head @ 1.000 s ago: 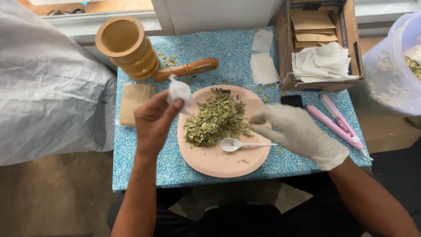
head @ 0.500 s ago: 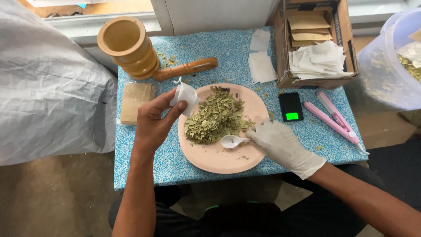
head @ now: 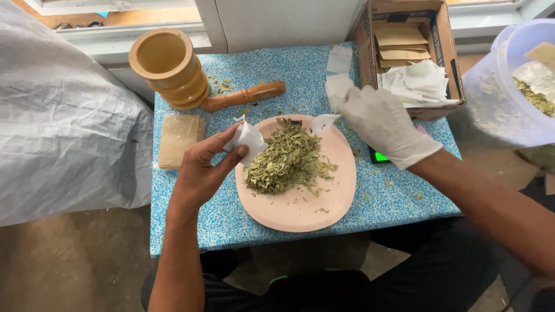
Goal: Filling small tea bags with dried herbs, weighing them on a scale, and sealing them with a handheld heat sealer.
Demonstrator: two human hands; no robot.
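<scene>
My bare left hand (head: 199, 170) pinches a small white paper sachet (head: 247, 140) just over the left rim of a pink plate (head: 300, 211). A heap of dried green leaves (head: 286, 162) covers the plate's upper middle. My right hand (head: 384, 124), in a white glove, holds a white plastic spoon (head: 322, 121) above the plate's far right rim, bowl pointing left. The spoon's handle is hidden in the glove.
A wooden mortar (head: 167, 66) and pestle (head: 245, 96) stand at the back left of the blue speckled table (head: 191, 231). A tan packet (head: 178, 138) lies on the left. A cardboard box (head: 407, 49) of sachets, a small scale (head: 380, 156) and a plastic tub (head: 514, 86) are on the right.
My right hand has lifted the spoon from the plate's near side up to its far right rim, covering the scale. My left hand still holds the sachet, slightly lower.
</scene>
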